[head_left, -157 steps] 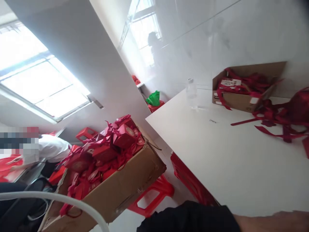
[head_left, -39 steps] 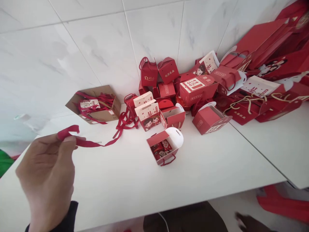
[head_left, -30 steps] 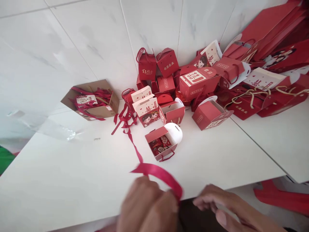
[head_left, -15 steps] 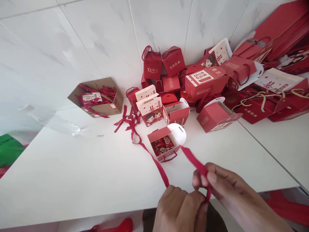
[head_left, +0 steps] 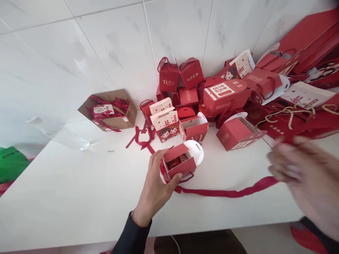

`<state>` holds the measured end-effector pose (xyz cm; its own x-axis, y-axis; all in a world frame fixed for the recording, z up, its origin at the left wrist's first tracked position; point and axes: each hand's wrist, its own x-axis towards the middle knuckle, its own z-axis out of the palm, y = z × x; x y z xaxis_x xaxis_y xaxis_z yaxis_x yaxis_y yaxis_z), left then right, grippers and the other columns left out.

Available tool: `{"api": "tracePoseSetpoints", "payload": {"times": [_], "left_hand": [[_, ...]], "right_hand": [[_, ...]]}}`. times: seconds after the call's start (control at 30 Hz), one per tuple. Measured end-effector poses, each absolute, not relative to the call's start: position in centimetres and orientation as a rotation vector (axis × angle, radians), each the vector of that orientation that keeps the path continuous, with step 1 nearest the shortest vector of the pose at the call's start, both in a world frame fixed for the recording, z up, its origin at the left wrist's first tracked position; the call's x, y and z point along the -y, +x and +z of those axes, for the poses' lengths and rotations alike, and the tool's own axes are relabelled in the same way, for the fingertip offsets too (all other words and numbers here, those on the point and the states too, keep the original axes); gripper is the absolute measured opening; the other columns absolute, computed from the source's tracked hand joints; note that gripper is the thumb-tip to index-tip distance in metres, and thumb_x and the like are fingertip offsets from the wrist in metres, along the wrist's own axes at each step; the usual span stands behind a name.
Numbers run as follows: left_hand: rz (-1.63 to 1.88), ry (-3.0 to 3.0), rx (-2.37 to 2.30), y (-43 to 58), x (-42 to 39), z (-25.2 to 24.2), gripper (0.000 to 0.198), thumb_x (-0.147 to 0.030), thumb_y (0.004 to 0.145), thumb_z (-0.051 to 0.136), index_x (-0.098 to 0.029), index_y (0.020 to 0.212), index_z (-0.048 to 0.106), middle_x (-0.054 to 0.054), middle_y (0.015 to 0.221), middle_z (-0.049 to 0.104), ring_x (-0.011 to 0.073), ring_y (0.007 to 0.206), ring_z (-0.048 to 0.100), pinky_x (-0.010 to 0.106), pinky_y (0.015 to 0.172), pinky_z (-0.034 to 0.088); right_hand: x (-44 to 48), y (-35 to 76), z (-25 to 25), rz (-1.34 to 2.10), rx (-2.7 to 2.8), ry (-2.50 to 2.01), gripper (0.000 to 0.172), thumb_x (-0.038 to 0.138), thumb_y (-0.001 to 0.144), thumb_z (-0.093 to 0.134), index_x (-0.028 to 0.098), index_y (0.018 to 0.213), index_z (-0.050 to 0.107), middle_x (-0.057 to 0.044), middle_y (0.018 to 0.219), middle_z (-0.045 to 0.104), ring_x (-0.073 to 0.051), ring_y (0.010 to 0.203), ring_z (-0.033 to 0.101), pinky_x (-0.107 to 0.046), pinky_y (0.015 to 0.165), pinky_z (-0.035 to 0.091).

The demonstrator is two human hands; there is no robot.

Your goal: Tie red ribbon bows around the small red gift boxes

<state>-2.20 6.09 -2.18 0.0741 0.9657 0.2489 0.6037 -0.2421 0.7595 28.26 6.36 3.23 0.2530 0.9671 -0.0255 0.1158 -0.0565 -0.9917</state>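
Note:
My left hand (head_left: 156, 180) grips the near-left side of a small red gift box (head_left: 186, 168), thumb on the front wall and fingers on the far side. The box stands with its top open, wrapped sweets (head_left: 182, 158) inside and a round white-lined flap up at its right. A red ribbon (head_left: 225, 193) runs past the box and stretches right across the table to my right hand (head_left: 296, 165). That hand is blurred by motion, its fingers closed on the ribbon's end. Behind the box the ribbon's other part joins a tangle of ribbon loops (head_left: 144, 143).
A cardboard box (head_left: 129, 114) of ribbons and tags stands by the tiled wall. Several red gift boxes (head_left: 225, 95) and bags pile up at the back right. Clear plastic (head_left: 66, 139) lies at the left. The white table's front edge (head_left: 201, 231) is near me.
My left hand has let go of the ribbon and taken hold of the gift box. My right hand has moved right and away from me, drawing the ribbon out along the table.

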Motion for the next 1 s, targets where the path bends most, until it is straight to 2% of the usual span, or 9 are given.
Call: {"api": "tracePoseSetpoints", "payload": {"times": [0.07,0.23,0.43,0.5,0.6,0.67,0.8,0.87,1.0], "left_hand": [[1.030,1.902,-1.545,-2.0,-5.3,-2.2,0.062,-0.026,0.090,0.069,-0.033,0.144,0.039,0.010,0.143,0.047,0.0261,0.136,0.048,0.048,0.110,0.049],[0.911,2.006,-1.483,-2.1,-2.6,-1.6,0.065,-0.021,0.090,0.068,-0.033,0.147,0.039,0.011,0.147,0.045,0.0262,0.139,0.048,0.043,0.109,0.052],[0.827,2.018,-1.613,-1.3,-0.3,-1.5,0.035,-0.023,0.096,0.058,-0.028,0.131,0.056,0.014,0.143,0.048,0.0262,0.119,0.064,0.039,0.088,0.064],[0.885,1.986,-1.684,-0.5,-0.1,-2.1,0.043,-0.020,0.096,0.055,-0.028,0.139,0.049,0.015,0.145,0.049,0.0279,0.126,0.061,0.044,0.094,0.062],[1.003,1.939,-1.739,1.0,0.0,-3.3,0.066,-0.020,0.096,0.055,-0.027,0.156,0.027,0.016,0.148,0.049,0.0299,0.138,0.052,0.051,0.104,0.056],[1.059,1.917,-1.745,1.8,0.1,-3.9,0.071,-0.019,0.097,0.055,-0.026,0.158,0.020,0.017,0.153,0.046,0.0300,0.142,0.048,0.053,0.106,0.054],[0.973,2.047,-1.690,2.2,0.2,-3.8,0.056,-0.015,0.097,0.052,-0.027,0.150,0.038,0.014,0.159,0.040,0.0296,0.148,0.039,0.055,0.111,0.050],[0.956,2.078,-1.686,2.2,0.3,-3.5,0.058,-0.018,0.096,0.054,-0.025,0.150,0.038,0.015,0.161,0.036,0.0310,0.149,0.036,0.057,0.111,0.049],[1.070,2.038,-1.723,2.4,0.6,-3.0,0.061,-0.021,0.093,0.058,-0.021,0.149,0.036,0.018,0.158,0.037,0.0318,0.147,0.038,0.056,0.108,0.051]], "right_hand": [[-7.0,25.6,1.8,1.145,1.063,-1.444,0.038,0.058,0.085,0.073,0.027,0.086,0.052,0.005,0.066,0.038,-0.012,0.056,0.033,-0.025,0.046,0.031],[-7.0,21.4,0.2,1.450,1.218,-1.549,0.054,0.068,0.089,0.062,0.024,0.121,0.059,0.009,0.060,0.031,-0.010,0.051,0.025,-0.023,0.044,0.020],[-4.2,20.4,0.8,1.494,1.310,-1.582,0.048,0.065,0.094,0.055,0.023,0.116,0.061,0.007,0.064,0.038,-0.012,0.054,0.028,-0.025,0.048,0.026],[-3.3,20.4,0.6,1.436,1.389,-1.590,0.049,0.066,0.097,0.051,0.023,0.119,0.061,0.005,0.066,0.044,-0.013,0.055,0.034,-0.026,0.051,0.033],[-2.7,20.1,0.0,1.395,1.576,-1.571,0.048,0.063,0.099,0.047,0.025,0.125,0.061,0.000,0.075,0.060,-0.017,0.064,0.050,-0.026,0.057,0.044],[-2.6,19.9,-0.4,1.365,1.684,-1.549,0.043,0.060,0.100,0.047,0.027,0.124,0.063,-0.003,0.087,0.069,-0.019,0.071,0.059,-0.026,0.058,0.049],[-2.8,19.5,-0.6,1.389,1.708,-1.513,0.038,0.055,0.101,0.048,0.029,0.125,0.062,-0.002,0.100,0.073,-0.019,0.078,0.066,-0.025,0.065,0.054],[-2.8,19.6,-0.3,1.427,1.668,-1.496,0.037,0.055,0.103,0.046,0.026,0.116,0.065,-0.001,0.089,0.070,-0.018,0.073,0.062,-0.025,0.064,0.052],[-2.9,20.1,0.6,1.399,1.547,-1.529,0.042,0.058,0.102,0.046,0.022,0.088,0.063,0.003,0.066,0.051,-0.013,0.058,0.042,-0.024,0.051,0.038]]}}
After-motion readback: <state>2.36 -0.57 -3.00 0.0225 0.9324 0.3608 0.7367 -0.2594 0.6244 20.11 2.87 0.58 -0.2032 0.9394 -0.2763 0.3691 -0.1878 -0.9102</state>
